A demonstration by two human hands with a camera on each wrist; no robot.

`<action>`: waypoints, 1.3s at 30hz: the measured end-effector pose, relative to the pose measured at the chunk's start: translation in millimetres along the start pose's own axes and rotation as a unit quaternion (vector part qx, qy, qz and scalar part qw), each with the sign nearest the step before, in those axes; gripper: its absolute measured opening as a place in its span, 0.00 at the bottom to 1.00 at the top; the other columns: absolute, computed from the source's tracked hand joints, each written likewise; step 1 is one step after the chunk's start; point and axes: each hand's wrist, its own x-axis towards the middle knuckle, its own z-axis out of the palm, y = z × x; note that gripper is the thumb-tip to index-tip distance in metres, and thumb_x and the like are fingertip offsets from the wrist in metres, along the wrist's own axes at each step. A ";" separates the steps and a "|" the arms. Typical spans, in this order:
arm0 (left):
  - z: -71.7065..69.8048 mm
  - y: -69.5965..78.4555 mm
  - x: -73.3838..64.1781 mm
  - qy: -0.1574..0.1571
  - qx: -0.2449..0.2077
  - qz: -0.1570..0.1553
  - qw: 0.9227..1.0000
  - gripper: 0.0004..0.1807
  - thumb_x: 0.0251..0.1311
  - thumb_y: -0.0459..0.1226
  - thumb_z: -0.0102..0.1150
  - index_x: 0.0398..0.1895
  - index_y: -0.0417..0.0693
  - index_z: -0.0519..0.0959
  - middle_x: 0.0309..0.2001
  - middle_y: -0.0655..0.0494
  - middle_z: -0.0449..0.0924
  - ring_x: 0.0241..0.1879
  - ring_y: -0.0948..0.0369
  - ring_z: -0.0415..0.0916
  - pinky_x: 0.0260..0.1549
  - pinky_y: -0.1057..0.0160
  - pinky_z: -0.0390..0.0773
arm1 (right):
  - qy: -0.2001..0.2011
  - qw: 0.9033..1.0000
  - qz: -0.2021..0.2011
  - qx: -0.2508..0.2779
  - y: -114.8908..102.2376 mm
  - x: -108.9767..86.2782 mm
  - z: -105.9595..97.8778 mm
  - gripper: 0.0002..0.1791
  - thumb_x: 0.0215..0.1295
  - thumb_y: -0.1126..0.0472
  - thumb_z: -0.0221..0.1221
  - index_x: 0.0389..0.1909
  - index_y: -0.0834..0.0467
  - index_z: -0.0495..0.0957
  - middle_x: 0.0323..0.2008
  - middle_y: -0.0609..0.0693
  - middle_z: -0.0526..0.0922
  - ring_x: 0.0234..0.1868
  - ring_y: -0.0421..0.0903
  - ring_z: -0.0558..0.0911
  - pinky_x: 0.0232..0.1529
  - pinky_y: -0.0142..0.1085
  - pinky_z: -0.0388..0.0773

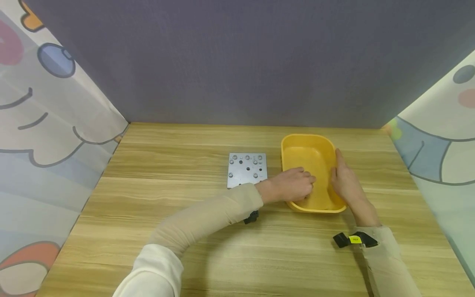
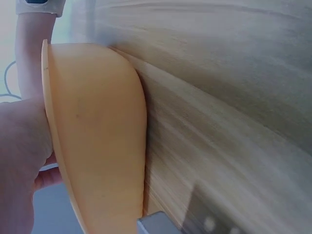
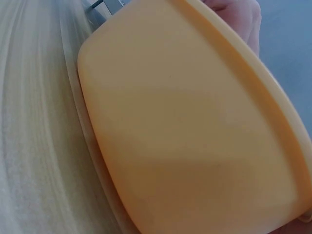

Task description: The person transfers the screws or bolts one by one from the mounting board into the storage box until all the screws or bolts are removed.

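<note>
A yellow plastic bin (image 1: 305, 152), shallow with rounded corners, sits on the wooden table. My left hand (image 1: 297, 185) reaches over its left rim, with the fingers bent down inside; what is under them is hidden in the head view. The left wrist view shows the left hand (image 2: 22, 156) above the bin's outer wall (image 2: 97, 126). At the right rim my right hand (image 1: 348, 181) holds the bin, thumb at the inner edge and fingers along the outside. The bin's wall (image 3: 185, 117) fills most of the right wrist view.
A square grey metal plate (image 1: 243, 168) with several screws and holes lies left of the bin, partly behind my left forearm. A dark panel (image 1: 252, 62) rises behind the wooden table (image 1: 167, 165). Printed cloth walls (image 1: 44, 173) stand at both sides.
</note>
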 end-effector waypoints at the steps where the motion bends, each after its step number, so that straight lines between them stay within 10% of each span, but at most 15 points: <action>1: -0.5 0.0 -0.2 0.003 0.011 0.001 1.000 0.15 0.76 0.44 0.51 0.53 0.55 0.86 0.61 0.59 0.81 0.58 0.62 0.78 0.64 0.63 0.75 | -0.001 1.000 0.000 0.000 0.2 0.0 0.0 0.33 0.77 0.71 0.42 0.76 0.77 0.43 0.57 0.87 0.68 0.49 0.81 0.78 0.49 0.70 0.76; 39: -5.1 -19.6 -44.3 0.060 -0.108 -0.066 0.990 0.16 0.76 0.49 0.52 0.53 0.52 0.84 0.49 0.62 0.81 0.51 0.64 0.77 0.58 0.65 0.77 | -0.010 1.000 -0.005 0.003 2.1 -1.0 -0.4 0.33 0.78 0.70 0.41 0.77 0.76 0.41 0.64 0.87 0.61 0.57 0.83 0.71 0.61 0.71 0.69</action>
